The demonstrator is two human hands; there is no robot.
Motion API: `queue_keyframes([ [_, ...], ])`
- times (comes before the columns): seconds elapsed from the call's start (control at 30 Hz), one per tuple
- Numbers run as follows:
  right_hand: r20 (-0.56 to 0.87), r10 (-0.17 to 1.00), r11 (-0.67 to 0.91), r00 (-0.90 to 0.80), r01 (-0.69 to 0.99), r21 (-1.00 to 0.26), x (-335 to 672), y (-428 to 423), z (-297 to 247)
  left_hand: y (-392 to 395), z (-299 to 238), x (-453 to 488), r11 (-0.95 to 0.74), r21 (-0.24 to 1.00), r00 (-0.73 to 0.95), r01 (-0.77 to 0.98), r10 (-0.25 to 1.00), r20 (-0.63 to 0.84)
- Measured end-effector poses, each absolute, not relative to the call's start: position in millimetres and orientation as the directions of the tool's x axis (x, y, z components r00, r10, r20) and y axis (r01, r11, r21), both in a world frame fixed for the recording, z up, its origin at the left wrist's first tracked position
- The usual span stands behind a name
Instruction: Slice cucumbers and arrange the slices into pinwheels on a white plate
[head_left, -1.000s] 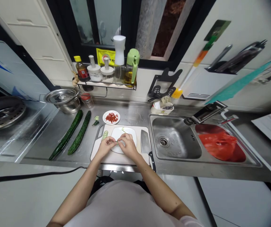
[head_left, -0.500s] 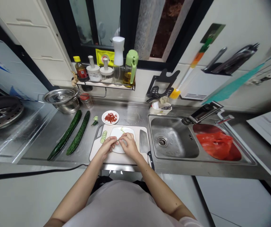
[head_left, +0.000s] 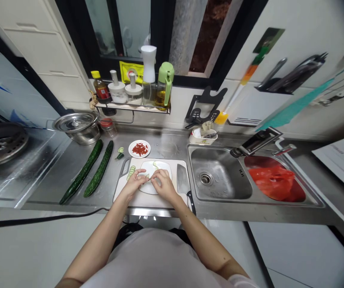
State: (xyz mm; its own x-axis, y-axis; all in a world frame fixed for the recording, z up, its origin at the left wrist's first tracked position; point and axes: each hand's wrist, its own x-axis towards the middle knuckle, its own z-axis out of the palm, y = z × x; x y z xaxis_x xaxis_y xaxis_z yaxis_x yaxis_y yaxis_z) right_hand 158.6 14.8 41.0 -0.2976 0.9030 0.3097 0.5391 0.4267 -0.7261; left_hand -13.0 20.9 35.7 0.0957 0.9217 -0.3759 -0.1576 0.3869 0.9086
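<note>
Both my hands meet over a white plate (head_left: 164, 170) that lies on a pale cutting board (head_left: 148, 200). My left hand (head_left: 135, 182) and my right hand (head_left: 161, 185) have fingers curled, pinching a small cucumber slice (head_left: 149, 179) between them. A single slice (head_left: 155, 163) lies at the plate's far rim. A row of cucumber slices (head_left: 131, 172) sits on the board to the left of the plate. A cleaver (head_left: 183, 183) lies on the board's right side.
Two whole cucumbers (head_left: 82, 171) (head_left: 100, 168) lie on the steel counter to the left. A small dish of chopped red chili (head_left: 139, 149) stands behind the board. A steel pot (head_left: 76, 126) is at the back left, and a sink (head_left: 220, 178) with a red bag (head_left: 272, 182) at right.
My hands stay together over the plate with only slight finger shifts. The camera view drifts a little; nothing else moves.
</note>
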Motion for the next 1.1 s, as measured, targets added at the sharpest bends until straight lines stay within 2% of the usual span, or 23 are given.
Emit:
queue_keyframes([
  [0.2,0.307,0.872,0.481,-0.381,0.551,-0.682,160.5,17.9,44.4,21.5,36.7,-12.1,0.315,0.935,0.093,-0.162,0.948,-0.303],
  [0.4,0.311,0.866,0.493,-0.391,0.565,-0.662,159.5,19.3,46.3,20.7,38.9,-8.8,0.259,0.961,0.086,-0.1,0.964,-0.251],
  [0.73,0.294,0.919,0.39,-0.262,0.498,-0.775,150.2,22.7,40.9,19.3,38.4,-0.7,0.111,0.992,0.058,-0.06,0.992,-0.108],
  [1.1,0.242,0.956,0.29,-0.165,0.411,-0.864,143.9,28.4,35.2,18.2,39.7,5.0,0.049,0.999,0.006,-0.017,0.999,-0.048],
])
